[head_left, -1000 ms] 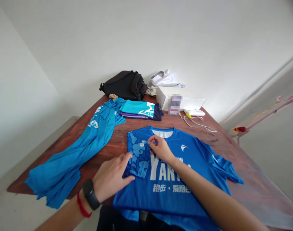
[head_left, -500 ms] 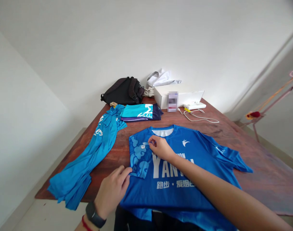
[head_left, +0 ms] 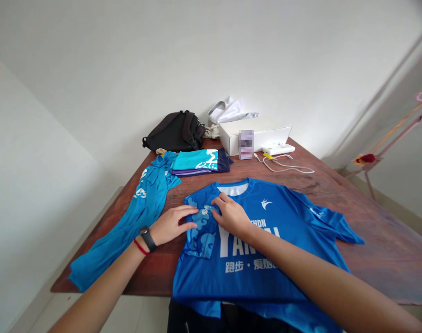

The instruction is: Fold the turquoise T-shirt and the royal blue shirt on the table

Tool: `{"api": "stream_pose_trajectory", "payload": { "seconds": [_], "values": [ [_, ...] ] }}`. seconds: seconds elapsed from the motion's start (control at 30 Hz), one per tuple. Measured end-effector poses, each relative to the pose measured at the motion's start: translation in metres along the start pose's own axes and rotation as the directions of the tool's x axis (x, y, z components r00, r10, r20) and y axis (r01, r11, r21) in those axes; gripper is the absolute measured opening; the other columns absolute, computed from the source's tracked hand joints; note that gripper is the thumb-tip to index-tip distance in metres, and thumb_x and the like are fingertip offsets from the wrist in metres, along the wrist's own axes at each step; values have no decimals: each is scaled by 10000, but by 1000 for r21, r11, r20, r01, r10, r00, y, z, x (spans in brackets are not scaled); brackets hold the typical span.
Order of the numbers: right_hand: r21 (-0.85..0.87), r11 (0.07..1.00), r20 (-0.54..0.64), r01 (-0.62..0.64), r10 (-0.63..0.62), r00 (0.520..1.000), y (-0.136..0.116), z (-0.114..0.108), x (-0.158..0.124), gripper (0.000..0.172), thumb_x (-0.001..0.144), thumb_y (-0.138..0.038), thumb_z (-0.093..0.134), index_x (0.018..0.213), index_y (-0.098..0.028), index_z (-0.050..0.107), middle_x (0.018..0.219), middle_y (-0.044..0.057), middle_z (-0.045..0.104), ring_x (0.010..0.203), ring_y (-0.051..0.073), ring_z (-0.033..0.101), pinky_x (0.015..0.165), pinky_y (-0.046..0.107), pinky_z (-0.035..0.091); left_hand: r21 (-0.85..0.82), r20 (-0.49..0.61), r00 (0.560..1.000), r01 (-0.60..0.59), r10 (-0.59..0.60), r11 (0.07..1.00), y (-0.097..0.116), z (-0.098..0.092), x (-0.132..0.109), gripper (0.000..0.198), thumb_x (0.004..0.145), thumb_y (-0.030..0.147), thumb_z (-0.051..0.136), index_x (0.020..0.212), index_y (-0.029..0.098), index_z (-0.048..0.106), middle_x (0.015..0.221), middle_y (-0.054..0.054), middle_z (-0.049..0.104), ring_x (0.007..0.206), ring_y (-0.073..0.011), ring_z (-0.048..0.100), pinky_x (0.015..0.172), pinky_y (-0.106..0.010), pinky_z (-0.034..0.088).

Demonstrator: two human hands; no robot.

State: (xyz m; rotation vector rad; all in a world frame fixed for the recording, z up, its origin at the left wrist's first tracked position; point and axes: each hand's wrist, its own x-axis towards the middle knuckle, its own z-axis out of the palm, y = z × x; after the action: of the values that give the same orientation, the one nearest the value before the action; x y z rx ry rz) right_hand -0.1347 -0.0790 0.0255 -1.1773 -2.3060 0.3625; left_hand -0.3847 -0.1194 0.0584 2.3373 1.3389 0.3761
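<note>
Blue T-shirt (head_left: 262, 273) flat on dark reddish wood table (head_left: 380, 259), collar pointing away from person. Smooth synthetic knit. White print: "THON", "YAN", Chinese 跑步 · 爱烟, partly under right hand (head_left: 231, 216). Right hand curled on cloud-pattern fold (head_left: 198, 226); grip unclear. Left hand (head_left: 171, 225) open, flat, fingertips touching fold. Black wristband (head_left: 148, 238), red cord (head_left: 140, 246) on left wrist. Turquoise shirt (head_left: 141, 208) just left of left hand. Beyond: folded clothing stack (head_left: 197, 162), white script; black backpack (head_left: 174, 132); white box (head_left: 255, 134).

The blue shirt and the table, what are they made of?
The blue shirt looks like thin, shiny synthetic sports cloth, judging by its soft sheen and light creases. The table looks like varnished reddish-brown wood: grain lines show, and it gleams.
</note>
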Motion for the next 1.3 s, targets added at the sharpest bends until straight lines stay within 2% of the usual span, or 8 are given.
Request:
{"api": "stream_pose_trajectory", "payload": {
  "seconds": [0.17, 0.37, 0.43, 0.57, 0.67, 0.8, 1.03, 1.3],
  "values": [
    [84, 919, 93, 384, -391, 916, -5, -1, -4, 253, 956, -341, 601, 1163, -201, 642, 1179, 116, 601, 1115, 259, 559, 977, 413, 461, 181, 238, 971, -35, -9, 983, -14, 13, -4, 1238, 642, 733, 775, 1608, 295, 137, 1675, -102, 53, 1527, -386, 47, 1216, -603, 99],
    [223, 875, 283, 430, -480, 830, -4, 9, -11, 791, 841, -665, 646, 1430, -156, 508, 1525, 210, 411, 1434, 358, 352, 1165, 529, 289, 277, 297, 953, -31, -55, 960, -19, 13, -4, 1402, 588, 790, 751, 1611, 226, -23, 1665, -146, -52, 1521, -389, -56, 1205, -618, 44],
    [233, 887, 326, 399, -458, 827, -2, 12, -11, 908, 822, -728, 615, 1498, -149, 437, 1597, 221, 309, 1488, 381, 247, 1197, 562, 208, 294, 286, 954, -2, -86, 956, -24, 10, -3, 1303, 653, 802, 699, 1614, 238, 23, 1667, -135, -42, 1522, -387, -45, 1205, -619, 65],
    [239, 892, 365, 385, -449, 815, 0, 13, -12, 923, 849, -744, 557, 1545, -167, 372, 1637, 199, 221, 1518, 379, 149, 1216, 581, 120, 274, 110, 982, 116, -151, 955, -41, 7, 3, 721, 963, 677, 395, 1574, 309, 282, 1675, -82, 97, 1529, -352, 95, 1196, -610, 172],
    [236, 891, 369, 387, -451, 813, -2, 11, -12, 901, 852, -724, 574, 1542, -178, 382, 1642, 186, 208, 1520, 377, 137, 1215, 580, 118, 219, -140, 984, 143, -114, 965, -47, 7, 11, 644, 956, 619, 479, 1469, 230, 470, 1576, -127, 394, 1460, -324, 346, 1176, -516, 314],
    [223, 889, 360, 400, -456, 814, -4, 8, -12, 847, 857, -672, 613, 1533, -207, 403, 1645, 167, 215, 1521, 373, 139, 1210, 586, 127, 92, -350, 914, 250, -204, 964, -44, 1, 24, 482, 922, 518, 576, 1257, 172, 607, 1104, -109, 715, 1025, -259, 687, 953, -404, 521],
    [239, 820, 314, 519, -572, 758, -12, 1, -13, 697, 900, -629, 590, 1458, -218, 516, 1632, 137, 275, 1522, 346, 162, 1213, 578, 110, -147, -142, 916, 356, -376, 923, -41, -6, 52, 466, 810, 359, 691, 1217, 164, 571, 713, 15, 681, 593, -168, 656, 613, -273, 516],
    [298, 739, 352, 604, -673, 650, -30, 6, -29, 596, 971, -589, 500, 1462, -251, 507, 1637, 86, 273, 1526, 310, 163, 1220, 543, 135, -112, -165, 916, 352, -366, 929, -49, -3, 64, 264, 823, 269, 652, 1069, 173, 646, 666, 30, 646, 564, -148, 623, 575, -253, 500]
  ]
}}
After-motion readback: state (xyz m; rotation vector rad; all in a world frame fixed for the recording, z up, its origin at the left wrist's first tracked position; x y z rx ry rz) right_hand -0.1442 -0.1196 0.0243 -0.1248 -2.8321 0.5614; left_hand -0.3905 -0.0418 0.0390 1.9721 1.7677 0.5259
